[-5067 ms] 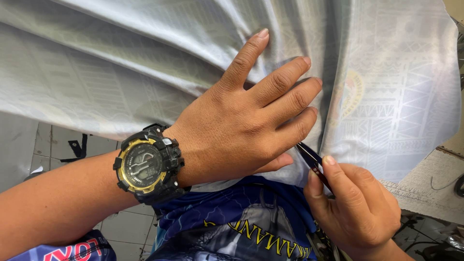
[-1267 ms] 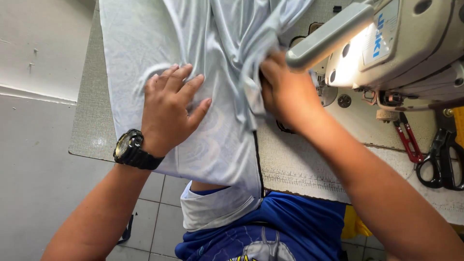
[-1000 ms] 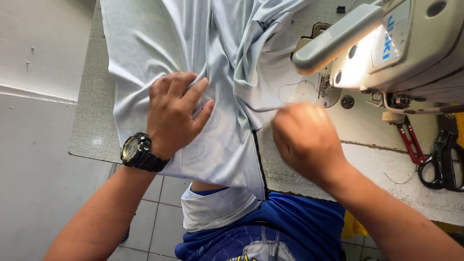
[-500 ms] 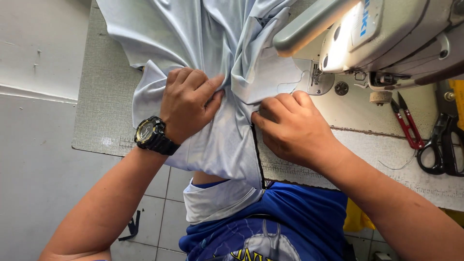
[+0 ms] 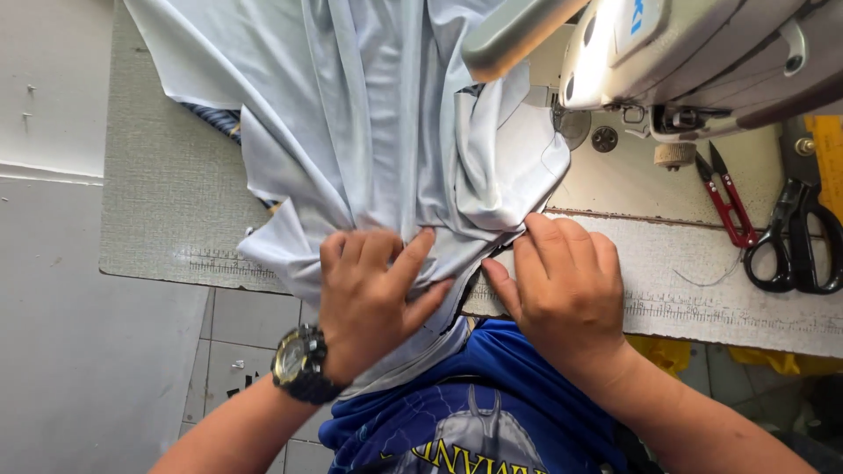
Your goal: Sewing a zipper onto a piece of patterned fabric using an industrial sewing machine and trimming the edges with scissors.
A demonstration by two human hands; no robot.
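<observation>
Head view, steeply down, close over sewing table (image 5: 158, 219)

R hand (image 5: 562, 285) now down beside L hand (image 5: 373, 298) on fabric (image 5: 369, 132).

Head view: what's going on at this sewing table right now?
A person sits at a sewing machine with both hands pressed on a pale grey fabric bunched at the near edge of the table. The left hand, with a black wristwatch on its wrist, bunches the cloth; the right hand flattens a fold beside it. Red thread snips and black scissors lie untouched to the right.
</observation>
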